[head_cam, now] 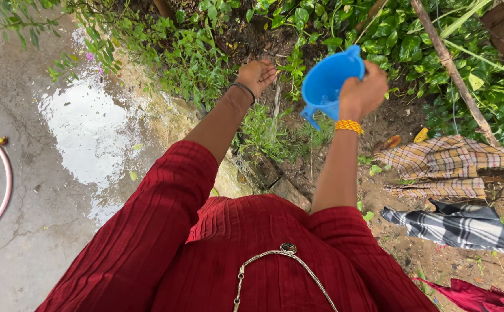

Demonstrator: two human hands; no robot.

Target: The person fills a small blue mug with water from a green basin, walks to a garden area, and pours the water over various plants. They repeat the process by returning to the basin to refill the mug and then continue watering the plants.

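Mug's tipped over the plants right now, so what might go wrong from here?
1. The blue mug is held in the right hand only; a slip might drop it on the small plants.
2. Water could splash toward the checked cloths lying on the soil nearby.
3. The concrete holds a puddle, so footing may be slick.

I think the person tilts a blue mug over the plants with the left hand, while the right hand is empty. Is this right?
Not quite: the head view shows the right hand tilting the blue mug over the plants, while the left hand is empty.
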